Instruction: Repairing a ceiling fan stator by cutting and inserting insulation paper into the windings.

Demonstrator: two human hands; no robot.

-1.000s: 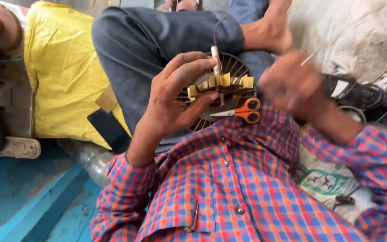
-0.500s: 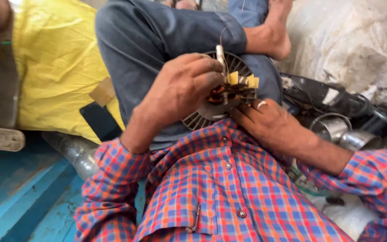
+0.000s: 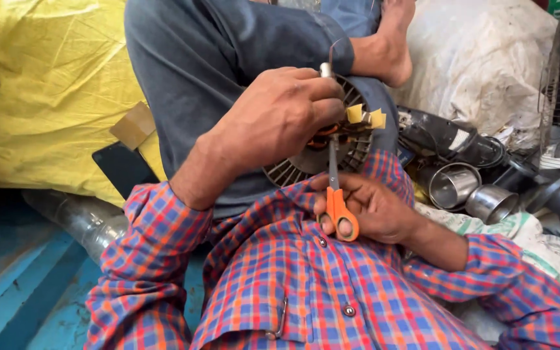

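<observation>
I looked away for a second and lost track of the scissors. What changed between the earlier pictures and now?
The right hand, raised and apart a second ago, came down and took up the orange-handled scissors, which had lain on the round slotted motor core. Their blades now point up toward the core. The left hand stayed gripping the core on the lap, with the yellow paper strips in place.

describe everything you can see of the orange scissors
The scissors are small, with bright orange plastic-looking loop handles and slim grey metal blades. They stand nearly upright, handles down, blades pointing up into the round finned motor part on the person's lap. The right hand grips the handles; the left hand holds the motor part just above. The blade tips are hidden.
</observation>
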